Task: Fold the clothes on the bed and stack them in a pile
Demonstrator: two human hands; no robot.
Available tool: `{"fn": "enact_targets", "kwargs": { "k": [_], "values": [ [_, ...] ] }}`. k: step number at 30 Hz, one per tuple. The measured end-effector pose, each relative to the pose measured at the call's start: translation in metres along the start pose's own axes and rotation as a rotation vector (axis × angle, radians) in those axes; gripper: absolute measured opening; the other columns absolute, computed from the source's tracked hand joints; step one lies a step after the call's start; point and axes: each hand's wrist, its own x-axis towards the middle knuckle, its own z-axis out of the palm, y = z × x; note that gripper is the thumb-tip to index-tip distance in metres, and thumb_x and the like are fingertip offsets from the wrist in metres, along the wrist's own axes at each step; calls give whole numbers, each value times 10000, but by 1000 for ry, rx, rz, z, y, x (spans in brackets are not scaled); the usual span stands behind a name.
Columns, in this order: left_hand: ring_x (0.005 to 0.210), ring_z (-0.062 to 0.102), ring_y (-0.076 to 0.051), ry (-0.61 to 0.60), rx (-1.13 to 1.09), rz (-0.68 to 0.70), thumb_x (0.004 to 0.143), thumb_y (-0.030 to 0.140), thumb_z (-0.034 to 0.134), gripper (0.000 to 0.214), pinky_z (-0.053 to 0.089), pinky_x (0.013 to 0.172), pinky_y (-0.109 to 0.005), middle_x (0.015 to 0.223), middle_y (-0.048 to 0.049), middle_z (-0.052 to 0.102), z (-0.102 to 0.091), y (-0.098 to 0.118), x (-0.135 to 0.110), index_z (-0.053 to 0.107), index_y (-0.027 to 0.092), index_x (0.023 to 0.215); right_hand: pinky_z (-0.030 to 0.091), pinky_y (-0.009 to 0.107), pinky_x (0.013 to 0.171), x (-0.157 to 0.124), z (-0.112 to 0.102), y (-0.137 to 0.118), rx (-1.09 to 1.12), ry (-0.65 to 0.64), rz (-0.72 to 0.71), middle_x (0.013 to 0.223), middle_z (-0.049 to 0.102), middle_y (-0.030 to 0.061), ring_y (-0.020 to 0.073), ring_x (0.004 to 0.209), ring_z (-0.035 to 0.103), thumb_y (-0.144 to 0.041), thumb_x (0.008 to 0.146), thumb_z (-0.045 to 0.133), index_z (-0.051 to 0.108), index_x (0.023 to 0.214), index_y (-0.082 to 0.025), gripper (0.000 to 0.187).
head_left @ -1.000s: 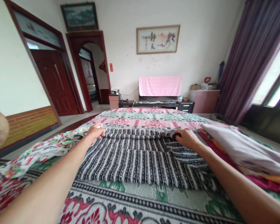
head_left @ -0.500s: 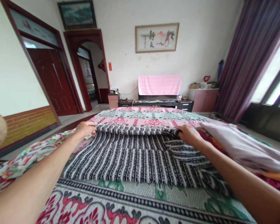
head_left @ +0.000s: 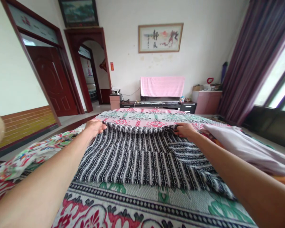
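Note:
A black-and-white striped garment [head_left: 137, 155] lies spread on a bed covered by a floral bedspread [head_left: 147, 115] in pink, green and white. My left hand [head_left: 95, 126] is closed on the garment's far left corner. My right hand [head_left: 183, 129] is closed on its far right corner. Between the two hands the far edge is raised off the bed and sags slightly. The near edge rests flat on the bedspread.
A colourful floral cloth [head_left: 30, 153] lies at the left. White and pink folded cloths [head_left: 246, 147] are piled at the right. Beyond the bed stand a low dark cabinet [head_left: 161, 106] with a pink-draped screen, a pink chest [head_left: 207, 101], purple curtains and dark red doors.
Both hands have lifted the garment's far edge a little and pushed it farther from me. My left hand moved slightly inward.

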Motion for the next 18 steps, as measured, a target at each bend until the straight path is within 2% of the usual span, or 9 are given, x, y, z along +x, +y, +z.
{"fn": "enact_targets", "kwargs": {
  "k": [3, 5, 7, 9, 12, 15, 16, 18],
  "values": [
    [983, 643, -175, -34, -108, 32, 741, 174, 612, 704, 491, 631, -206, 1342, -153, 518, 3, -2, -8, 354, 270, 1389, 534, 308, 739, -8, 6, 3, 176, -103, -178, 1463, 373, 129, 215, 1119, 569, -271, 791, 544, 124, 1481, -284, 808],
    [1117, 581, -192, -62, -55, 73, 721, 166, 614, 772, 502, 698, -233, 1465, -128, 382, 4, -5, -14, 310, 317, 1414, 522, 378, 814, -11, 9, 5, 194, -152, -255, 1534, 207, 130, 243, 1184, 516, -273, 771, 556, 40, 1493, -289, 887],
    [1136, 569, -216, -100, 125, 104, 702, 194, 613, 693, 503, 758, -271, 1427, -128, 443, 5, -9, -19, 424, 261, 1365, 487, 413, 887, -9, 13, 8, 77, -166, -299, 1510, 274, 136, 256, 1169, 524, -237, 763, 533, 185, 1483, -230, 800],
    [1097, 592, -238, -151, 326, 147, 673, 228, 619, 545, 485, 838, -295, 1279, -111, 595, 6, -13, -23, 595, 195, 1216, 442, 397, 957, -6, 17, 10, -96, -212, -390, 1390, 476, 128, 251, 1144, 543, -188, 761, 499, 413, 1390, -160, 636],
    [1108, 585, -234, -263, 657, 332, 689, 291, 573, 422, 417, 959, -286, 1182, -47, 663, 10, -22, -28, 685, 208, 1088, 397, 355, 1004, -4, 25, 12, -375, -298, -569, 1195, 640, 78, 236, 1125, 559, -157, 771, 469, 595, 1220, -156, 467],
    [1216, 509, -212, -413, 940, 527, 762, 383, 468, 496, 338, 1037, -279, 1342, -41, 552, 15, -35, -30, 622, 231, 1209, 385, 364, 1010, -9, 32, 13, -609, -318, -626, 1255, 602, 79, 247, 1147, 546, -214, 806, 481, 592, 1223, -187, 433],
    [1255, 473, -217, -444, 991, 535, 778, 424, 439, 543, 318, 1054, -288, 1396, -58, 496, 16, -40, -29, 585, 216, 1258, 381, 380, 1010, -11, 35, 14, -673, -307, -606, 1307, 562, 88, 262, 1181, 520, -250, 816, 492, 577, 1240, -197, 435],
    [1309, 410, -249, -439, 1069, 465, 799, 517, 377, 649, 299, 1069, -339, 1464, -98, 396, 18, -48, -26, 502, 179, 1339, 373, 416, 1008, -14, 39, 15, -768, -269, -547, 1390, 479, 96, 296, 1252, 449, -330, 826, 509, 553, 1262, -216, 453]
  ]
}}
